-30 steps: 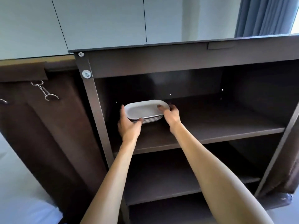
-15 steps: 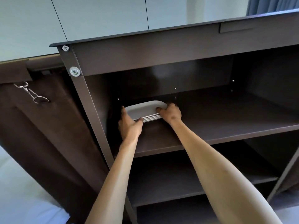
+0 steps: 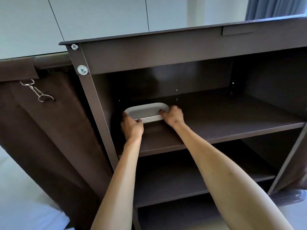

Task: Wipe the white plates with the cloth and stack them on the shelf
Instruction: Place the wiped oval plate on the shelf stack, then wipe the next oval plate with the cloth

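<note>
1. A stack of white plates (image 3: 146,112) sits on the top shelf (image 3: 232,120) of a dark brown cabinet (image 3: 149,52), at the shelf's left end, close to the corner post.
2. The left hand (image 3: 132,127) holds the stack at its 8 o'clock edge, thumb against the rims and fingers (image 3: 124,114) curled round the left side.
3. The right hand (image 3: 172,115) grips the stack at its 3 o'clock edge, thumb over the top plate's rim, fingers clenched round the side.
4. Both forearms reach up from 6 o'clock.
5. A metal clip (image 3: 37,92) hangs on the brown fabric cover (image 3: 41,130) at 9 o'clock.
6. A blue curtain (image 3: 274,6) shows at 1 o'clock.
7. Two lower shelves sit below.
</note>
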### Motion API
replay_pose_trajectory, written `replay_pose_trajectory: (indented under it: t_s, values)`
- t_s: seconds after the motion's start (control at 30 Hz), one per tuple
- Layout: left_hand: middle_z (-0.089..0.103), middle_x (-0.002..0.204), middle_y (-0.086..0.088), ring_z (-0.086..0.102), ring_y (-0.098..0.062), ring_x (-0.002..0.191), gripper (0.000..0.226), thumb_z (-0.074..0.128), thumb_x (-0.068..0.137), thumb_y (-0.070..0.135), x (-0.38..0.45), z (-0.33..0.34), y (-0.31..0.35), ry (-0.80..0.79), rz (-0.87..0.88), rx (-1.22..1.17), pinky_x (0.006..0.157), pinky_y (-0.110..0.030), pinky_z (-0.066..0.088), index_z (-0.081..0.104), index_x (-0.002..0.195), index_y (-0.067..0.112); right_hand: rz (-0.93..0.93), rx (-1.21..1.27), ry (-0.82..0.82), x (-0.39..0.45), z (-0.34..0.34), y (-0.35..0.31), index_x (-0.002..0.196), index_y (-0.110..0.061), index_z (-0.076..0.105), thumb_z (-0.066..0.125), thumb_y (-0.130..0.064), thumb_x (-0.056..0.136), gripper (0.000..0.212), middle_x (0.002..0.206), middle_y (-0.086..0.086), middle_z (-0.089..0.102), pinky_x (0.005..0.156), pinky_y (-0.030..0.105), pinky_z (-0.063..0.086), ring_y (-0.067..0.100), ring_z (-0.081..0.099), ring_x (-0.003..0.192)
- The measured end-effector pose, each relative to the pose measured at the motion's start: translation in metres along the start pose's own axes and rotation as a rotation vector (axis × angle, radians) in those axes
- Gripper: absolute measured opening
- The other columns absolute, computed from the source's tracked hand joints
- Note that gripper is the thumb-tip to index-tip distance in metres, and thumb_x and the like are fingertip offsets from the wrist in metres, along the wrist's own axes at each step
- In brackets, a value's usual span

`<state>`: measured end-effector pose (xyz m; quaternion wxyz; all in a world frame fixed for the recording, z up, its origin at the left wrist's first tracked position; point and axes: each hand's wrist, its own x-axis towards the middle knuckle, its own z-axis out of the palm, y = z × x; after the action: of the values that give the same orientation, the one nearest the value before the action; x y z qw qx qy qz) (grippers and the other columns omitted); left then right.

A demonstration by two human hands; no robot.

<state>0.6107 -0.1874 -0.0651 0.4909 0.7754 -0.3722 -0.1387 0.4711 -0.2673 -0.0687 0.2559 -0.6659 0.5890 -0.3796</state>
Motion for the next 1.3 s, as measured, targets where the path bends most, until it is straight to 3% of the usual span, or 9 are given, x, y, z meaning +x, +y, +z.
replay_pose_trajectory:
  t_s: [0.23, 0.4, 0.53, 0.67, 0.77, 0.87, 0.97, 1.17, 1.3]
  values:
    - [0.048, 0.149, -0.022, 0.046, -0.038, 0.139, 0.061, 0.063, 0.097, 0.014, -0.006, -0.006, -0.002, 0.003, 0.019, 0.023, 0.115, -0.045, 0.041, 0.038, 0.151, 0.001, 0.003, 0.02, 0.002, -0.014, 0.0, -0.001, 0.126, -0.002, 0.066, 0.059, -0.042, 0.098, 0.05, 0.126, 0.022, 0.065, 0.1, 0.039, 0.049, 0.038, 0.06, 0.12]
    - [0.011, 0.169, -0.021, 0.013, -0.036, 0.157, 0.073, 0.062, 0.1, 0.025, -0.043, -0.009, 0.011, 0.099, 0.241, 0.044, 0.124, -0.048, 0.023, 0.024, 0.161, 0.011, 0.008, 0.084, 0.06, -0.035, -0.022, -0.002, 0.142, 0.001, 0.052, 0.057, -0.037, 0.101, 0.056, 0.141, 0.023, 0.055, 0.11, 0.037, 0.04, 0.038, 0.049, 0.134]
    - [0.034, 0.161, -0.025, 0.037, -0.037, 0.148, 0.056, 0.065, 0.097, 0.021, -0.093, 0.017, 0.034, 0.13, 0.673, -0.257, 0.116, -0.035, 0.035, 0.051, 0.148, 0.005, -0.019, 0.176, 0.196, -0.064, -0.066, 0.022, 0.132, -0.006, 0.064, 0.056, -0.016, 0.099, 0.035, 0.115, 0.014, 0.073, 0.102, 0.037, 0.05, 0.031, 0.067, 0.112]
    - [0.06, 0.142, -0.019, 0.063, -0.028, 0.125, 0.024, 0.064, 0.097, 0.017, -0.149, 0.055, 0.04, 0.066, 0.796, -0.553, 0.105, -0.027, 0.047, 0.077, 0.112, 0.003, -0.03, 0.203, 0.374, -0.11, -0.12, 0.063, 0.123, -0.011, 0.067, 0.05, -0.01, 0.098, 0.03, 0.087, 0.0, 0.073, 0.083, 0.037, 0.06, 0.018, 0.071, 0.08]
    - [0.068, 0.133, -0.013, 0.069, -0.019, 0.114, 0.021, 0.064, 0.099, 0.017, -0.196, 0.082, 0.046, -0.087, 0.769, -0.635, 0.097, -0.016, 0.05, 0.079, 0.103, 0.002, 0.028, 0.158, 0.542, -0.145, -0.164, 0.101, 0.117, -0.015, 0.071, 0.053, -0.013, 0.098, 0.026, 0.084, -0.005, 0.072, 0.082, 0.035, 0.06, 0.012, 0.071, 0.078]
    - [0.074, 0.122, -0.006, 0.069, -0.011, 0.109, 0.021, 0.063, 0.099, 0.017, -0.251, 0.11, 0.059, -0.273, 0.722, -0.69, 0.094, -0.028, 0.056, 0.079, 0.106, 0.005, 0.166, 0.049, 0.711, -0.19, -0.208, 0.145, 0.108, -0.018, 0.074, 0.054, -0.018, 0.097, 0.023, 0.088, -0.001, 0.075, 0.082, 0.04, 0.059, 0.018, 0.071, 0.083]
    - [0.077, 0.111, -0.002, 0.069, -0.005, 0.105, 0.023, 0.061, 0.099, 0.016, -0.313, 0.139, 0.068, -0.486, 0.656, -0.713, 0.096, -0.026, 0.055, 0.078, 0.113, 0.006, 0.357, -0.113, 0.795, -0.249, -0.244, 0.192, 0.102, -0.018, 0.073, 0.055, -0.018, 0.095, 0.019, 0.097, 0.006, 0.075, 0.078, 0.033, 0.052, 0.025, 0.068, 0.091]
    - [0.071, 0.074, -0.007, 0.065, -0.028, 0.077, 0.042, 0.046, 0.1, 0.034, -0.437, 0.187, 0.072, -0.922, 0.569, -0.526, 0.074, -0.041, 0.049, 0.069, 0.079, 0.005, 0.905, -0.65, 0.83, -0.385, -0.316, 0.289, 0.114, -0.012, 0.069, 0.053, -0.025, 0.083, 0.037, 0.123, 0.019, 0.061, 0.108, 0.045, 0.033, 0.039, 0.048, 0.121]
    - [0.075, 0.09, -0.011, 0.068, -0.032, 0.091, 0.024, 0.053, 0.1, 0.025, -0.514, 0.219, 0.086, -1.085, 0.6, -0.424, 0.081, -0.039, 0.051, 0.072, 0.087, 0.016, 1.168, -0.762, 0.628, -0.445, -0.358, 0.317, 0.129, -0.018, 0.053, 0.058, -0.035, 0.088, 0.046, 0.135, 0.018, 0.047, 0.107, 0.051, 0.034, 0.038, 0.044, 0.126]
